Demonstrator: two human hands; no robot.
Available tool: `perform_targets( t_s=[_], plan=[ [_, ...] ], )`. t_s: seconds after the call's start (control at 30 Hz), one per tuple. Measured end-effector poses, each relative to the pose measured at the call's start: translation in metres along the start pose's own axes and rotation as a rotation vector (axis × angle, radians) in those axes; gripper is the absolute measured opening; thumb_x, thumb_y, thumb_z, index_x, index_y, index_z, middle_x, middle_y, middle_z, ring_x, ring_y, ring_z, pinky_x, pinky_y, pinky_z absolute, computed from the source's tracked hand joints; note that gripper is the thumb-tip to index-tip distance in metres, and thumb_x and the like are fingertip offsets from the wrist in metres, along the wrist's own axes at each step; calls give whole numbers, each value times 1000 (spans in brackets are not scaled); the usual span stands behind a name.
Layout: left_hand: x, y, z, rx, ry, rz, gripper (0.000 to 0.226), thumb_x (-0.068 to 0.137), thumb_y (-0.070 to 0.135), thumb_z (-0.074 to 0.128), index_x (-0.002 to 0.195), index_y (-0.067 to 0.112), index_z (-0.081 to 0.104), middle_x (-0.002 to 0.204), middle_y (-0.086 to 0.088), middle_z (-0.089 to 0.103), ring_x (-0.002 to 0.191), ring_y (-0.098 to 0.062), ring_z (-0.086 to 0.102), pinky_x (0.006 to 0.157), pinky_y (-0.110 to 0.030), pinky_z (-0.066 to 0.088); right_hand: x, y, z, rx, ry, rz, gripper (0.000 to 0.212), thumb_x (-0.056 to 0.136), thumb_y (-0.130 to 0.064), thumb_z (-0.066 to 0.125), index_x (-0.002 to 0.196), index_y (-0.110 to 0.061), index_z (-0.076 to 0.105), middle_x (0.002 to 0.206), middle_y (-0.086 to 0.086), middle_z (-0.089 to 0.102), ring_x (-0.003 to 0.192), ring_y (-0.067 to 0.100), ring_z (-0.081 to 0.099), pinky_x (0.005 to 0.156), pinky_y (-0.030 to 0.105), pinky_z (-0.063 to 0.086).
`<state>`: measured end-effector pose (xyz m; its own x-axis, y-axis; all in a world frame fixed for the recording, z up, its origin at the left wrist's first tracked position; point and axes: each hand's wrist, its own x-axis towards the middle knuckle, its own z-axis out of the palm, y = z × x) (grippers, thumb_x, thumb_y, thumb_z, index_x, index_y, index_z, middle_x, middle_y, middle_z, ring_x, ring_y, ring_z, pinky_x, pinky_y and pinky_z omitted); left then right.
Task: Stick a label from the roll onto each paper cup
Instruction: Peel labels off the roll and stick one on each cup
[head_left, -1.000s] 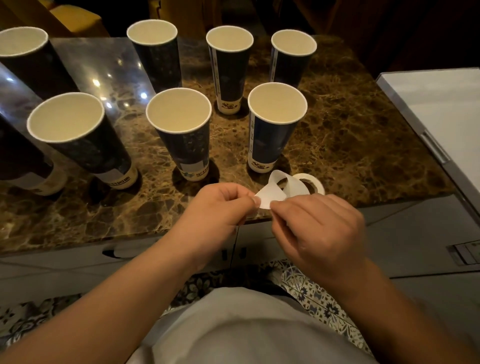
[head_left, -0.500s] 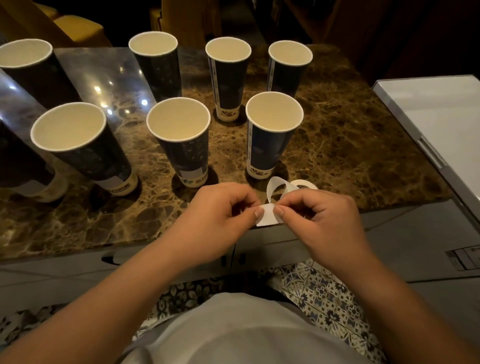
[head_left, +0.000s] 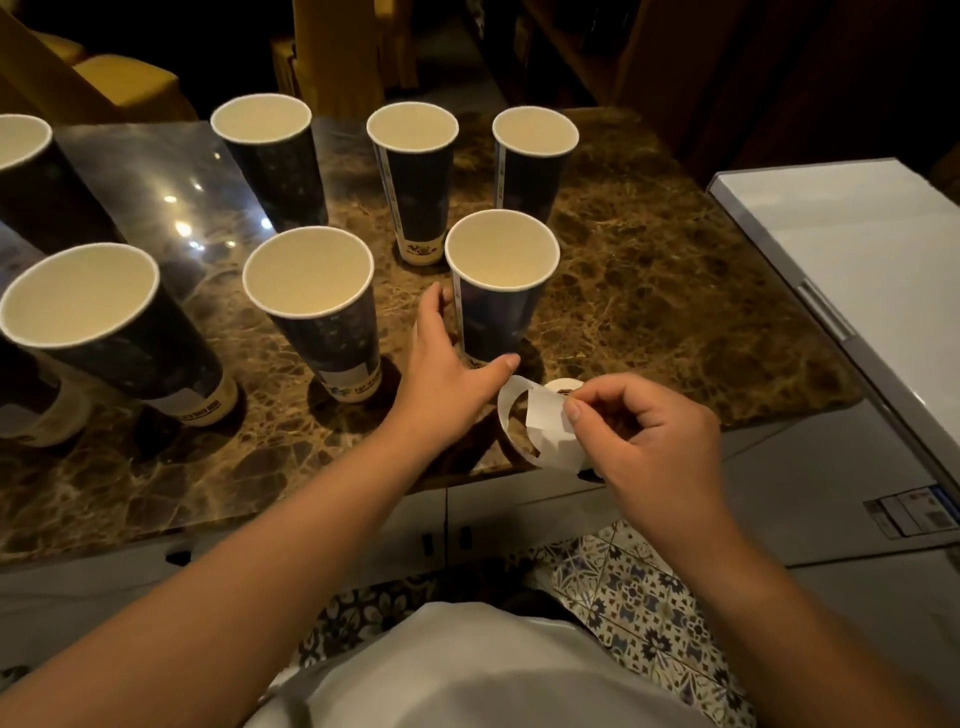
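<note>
At far left, cups such as the near-left cup (head_left: 104, 332) and the middle cup (head_left: 317, 306) are standing upright on the marble table (head_left: 675, 291). We are reaching with our left hand (head_left: 447, 364), fingers spread and relaxed, alongside the front cup (head_left: 498, 280); whether it is touching we cannot tell. A hasty grasp here risks tipping this tall, light cup into its neighbours. To the right, our right hand (head_left: 649, 441) is pinching a white label (head_left: 550, 426) between thumb and fingers, its backing strip (head_left: 511, 395) curling toward the roll (head_left: 563, 387) on the table edge. The hanging label risks folding onto itself, or dragging the roll off the edge.
</note>
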<state>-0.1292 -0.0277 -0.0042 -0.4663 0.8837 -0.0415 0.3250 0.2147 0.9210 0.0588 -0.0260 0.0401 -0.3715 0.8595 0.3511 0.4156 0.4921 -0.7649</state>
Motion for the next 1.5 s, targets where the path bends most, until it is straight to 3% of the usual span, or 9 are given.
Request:
perform_targets(
  t_s=[0.13, 0.33, 0.53, 0.63, 0.73, 1.07, 1.2, 1.33, 1.5],
  plan=[
    [19, -3, 6, -120, -17, -6, 88, 74, 21, 80, 145, 24, 28, 143, 5, 45, 134, -15, 41, 110, -45, 41, 3, 3, -4, -41, 3, -27, 10, 80, -10, 75, 82, -20, 73, 77, -16, 65, 75, 2, 61, 57, 17, 51],
    [10, 22, -10, -251, 6, 50, 63, 83, 34, 72, 136, 26, 38, 126, 12, 57, 111, -2, 57, 89, -23, 49, 15, -4, -16, 205, 37, 142, 9, 81, -14, 75, 80, -23, 71, 75, -5, 69, 70, 13, 65, 62, 34, 57],
    [-22, 41, -18, -455, -226, 16, 64, 79, 51, 63, 133, 23, 44, 125, -1, 63, 112, -19, 64, 95, -43, 52, 25, -24, -10, 510, 16, 245, 17, 79, -12, 77, 76, -26, 69, 70, -6, 67, 66, 10, 63, 58, 27, 53],
    [-35, 39, -16, -618, -273, -94, 53, 88, 49, 57, 130, 18, 47, 116, -6, 68, 104, -23, 67, 85, -39, 56, 24, -30, -2, 554, 2, 298, 16, 79, -10, 78, 77, -23, 67, 71, -4, 67, 70, 16, 66, 63, 37, 58],
    [-45, 34, -18, -724, -299, -199, 63, 87, 56, 46, 134, 15, 45, 120, -10, 68, 101, -22, 68, 80, -35, 56, 21, -34, 5, 563, -39, 324, 15, 80, -5, 75, 79, -16, 65, 66, -7, 64, 64, 8, 61, 60, 26, 54],
    [-60, 25, -32, -504, -308, -91, 78, 68, 51, 73, 134, 28, 38, 126, 1, 63, 110, -17, 66, 95, -47, 53, 15, -47, 17, 452, -70, 290, 13, 79, -5, 76, 78, -13, 65, 69, 7, 61, 59, 9, 54, 54, 16, 50],
    [-61, 26, -38, -504, -321, -81, 65, 77, 41, 71, 133, 30, 40, 123, 4, 65, 108, -15, 67, 94, -45, 54, 12, -47, 20, 395, -40, 272, 16, 77, -11, 78, 80, -20, 65, 66, -8, 61, 58, 2, 53, 54, 14, 48],
    [-60, 26, -45, -540, -362, -78, 58, 81, 35, 69, 132, 27, 44, 122, 1, 66, 110, -20, 67, 96, -48, 53, 14, -45, 20, 382, -10, 329, 47, 66, -25, 84, 101, -33, 54, 83, -7, 56, 64, 8, 51, 59, 24, 52],
    [-60, 28, -52, -560, -485, -45, 64, 81, 30, 66, 139, 21, 40, 130, -3, 62, 119, -24, 61, 97, -44, 51, 23, -43, 7, 646, -274, 429, 55, 61, -27, 77, 114, -21, 61, 99, -3, 72, 89, 15, 69, 73, 28, 59]
  ],
)
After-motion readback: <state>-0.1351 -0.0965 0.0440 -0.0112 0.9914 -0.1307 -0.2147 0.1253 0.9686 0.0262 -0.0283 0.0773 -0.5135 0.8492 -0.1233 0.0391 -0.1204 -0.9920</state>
